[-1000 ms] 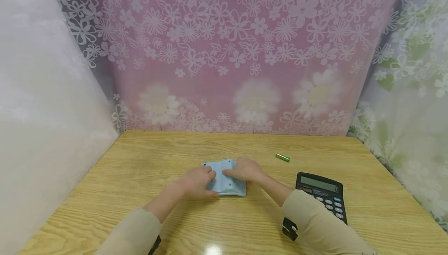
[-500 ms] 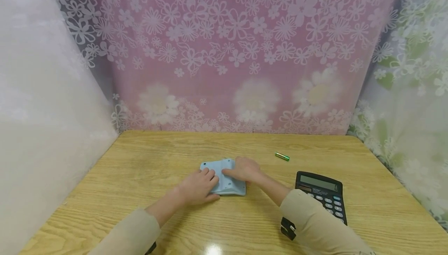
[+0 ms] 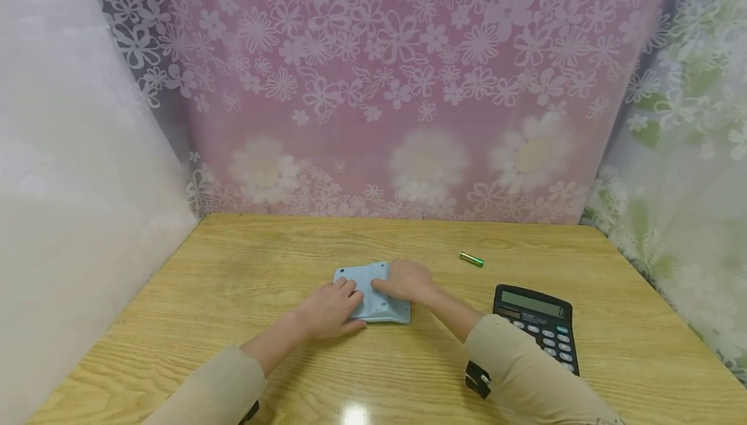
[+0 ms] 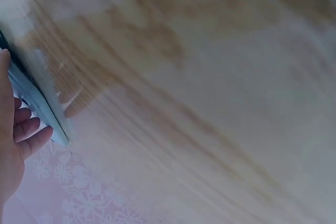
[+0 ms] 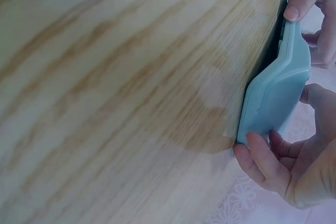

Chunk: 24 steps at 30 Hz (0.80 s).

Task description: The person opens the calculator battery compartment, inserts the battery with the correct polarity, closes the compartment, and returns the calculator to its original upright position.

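A light blue calculator (image 3: 364, 274) lies face down on the wooden table, its ridged back and small screw holes upward. My left hand (image 3: 327, 312) grips its left side, fingers over the back and thumb along the near edge. On the other side, my right hand (image 3: 410, 281) has its thumb on the back and its fingers around the right edge. In the right wrist view, the right hand (image 5: 294, 166) holds one end of the calculator (image 5: 275, 90), with the left thumb on the other. The left wrist view catches the left hand (image 4: 16, 135) beside the calculator's edge (image 4: 39, 98). Its keys are hidden.
A black calculator (image 3: 532, 306) lies at the right, partly under the right sleeve (image 3: 519, 360). Beyond it is a green battery (image 3: 471, 259). A pink flowered curtain (image 3: 373, 87) hangs behind the table (image 3: 262, 250).
My left fingers have shifted slightly on the back of the blue calculator. The right hand and the calculator are nearly still.
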Available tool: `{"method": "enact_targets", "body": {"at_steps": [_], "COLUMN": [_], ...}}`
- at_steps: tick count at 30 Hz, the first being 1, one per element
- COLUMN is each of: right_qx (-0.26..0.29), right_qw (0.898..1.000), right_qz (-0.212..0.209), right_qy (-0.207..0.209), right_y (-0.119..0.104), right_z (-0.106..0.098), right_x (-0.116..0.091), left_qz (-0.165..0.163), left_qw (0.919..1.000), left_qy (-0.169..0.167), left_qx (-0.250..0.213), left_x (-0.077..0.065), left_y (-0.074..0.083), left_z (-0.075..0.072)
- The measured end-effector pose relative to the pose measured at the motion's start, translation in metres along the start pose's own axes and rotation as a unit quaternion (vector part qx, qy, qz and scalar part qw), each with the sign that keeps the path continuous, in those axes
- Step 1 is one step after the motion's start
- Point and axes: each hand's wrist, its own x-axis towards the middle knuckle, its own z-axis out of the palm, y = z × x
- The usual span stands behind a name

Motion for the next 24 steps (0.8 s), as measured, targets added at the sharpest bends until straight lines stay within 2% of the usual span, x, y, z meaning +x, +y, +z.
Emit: {"method": "enact_targets", "body": {"at_steps": [6,14,24], "right_qx": [-0.009,-0.022,-0.006], "right_qw": [1.0,1.0,1.0], "right_qz": [-0.009,-0.015,-0.029], "right_qy": [0.0,0.004,0.007], "right_y": [-0.001,-0.0032,-0.0046], "right_z": [-0.0003,-0.0043,-0.0058], "right_x": [-0.0003,-0.0004,-0.0026], "left_qz": [0.002,-0.011,-0.02], "left_qw": [0.9999,0.9998,0.9994], "left_qy": [-0.009,-0.01,-0.02], "left_qx": [-0.006,-0.016,-0.019], "left_x": [0.0003,0.0022,0.002], "left_y": [-0.0004,-0.0012,0.0004], "left_z": [-0.0018,-0.0034,-0.0032]}}
